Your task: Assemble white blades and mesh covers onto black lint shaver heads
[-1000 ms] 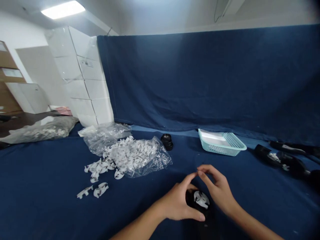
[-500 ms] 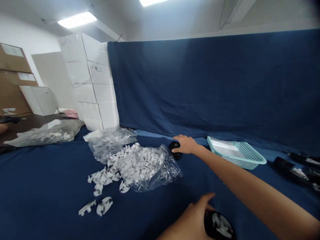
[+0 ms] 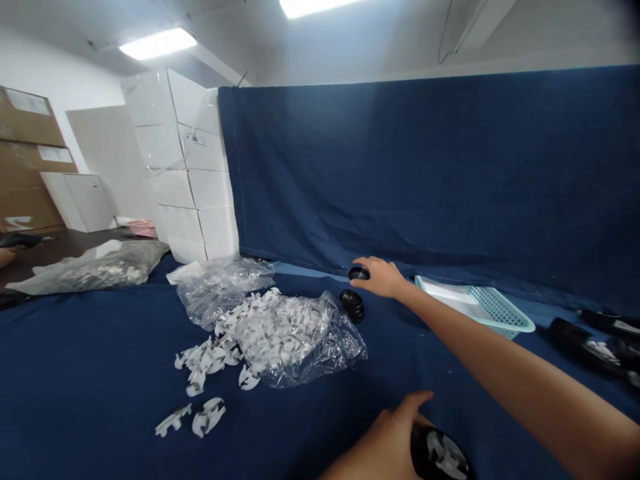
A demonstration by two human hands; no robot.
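My right hand (image 3: 383, 277) pinches a round black cap-like piece (image 3: 358, 274) between thumb and fingers, raised above and slightly behind a small stack of similar black pieces (image 3: 353, 307). Low in the view, my left hand (image 3: 394, 441) holds a rounded black part (image 3: 443, 455) with a white-grey piece showing on its face. Left of the stack lies a heap of small white plastic parts (image 3: 280, 327), partly inside a clear plastic bag (image 3: 340, 350). Two loose white parts (image 3: 209, 417) rest nearer to me on the blue cloth.
A light teal basket (image 3: 505, 312) with white sheet material stands at right. Black parts (image 3: 583, 337) lie beyond it. A filled bag (image 3: 115, 267) and stacked white boxes (image 3: 200, 180) are at left. A blue curtain (image 3: 425, 173) closes off the back. Part of another person's hand (image 3: 7, 257) shows far left.
My right hand has lifted one black cap-like piece up and slightly right, away from the stack, which is now uncovered. My left hand is nearly unmoved.
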